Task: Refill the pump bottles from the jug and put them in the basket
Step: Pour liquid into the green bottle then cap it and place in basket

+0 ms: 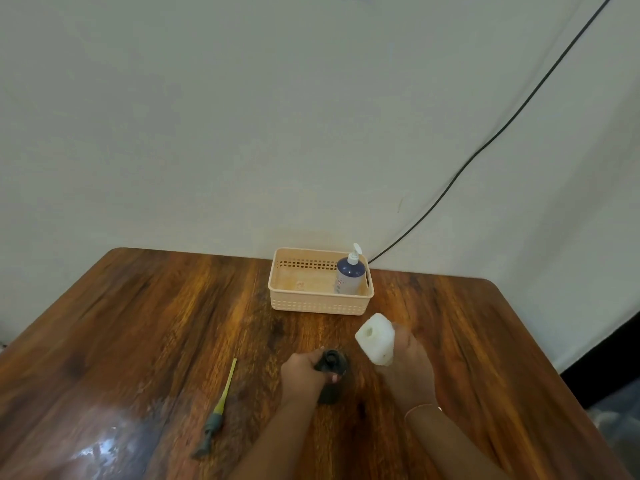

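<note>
My right hand (pixel 408 365) holds a white jug (pixel 375 339) tilted, its open mouth facing up and left. My left hand (pixel 303 374) grips a dark bottle (pixel 331 367) that stands on the table with its top off. The bottle's pump (pixel 216 408), a grey head with a yellow-green tube, lies flat on the table to the left. A blue pump bottle with a white pump (pixel 349 273) stands upright in the right end of the beige basket (pixel 287 301) at the back of the table.
The wooden table (pixel 138 323) stands against a pale wall. A black cable (pixel 485 143) runs down the wall behind the basket. The table's right edge drops off near a dark area at the right.
</note>
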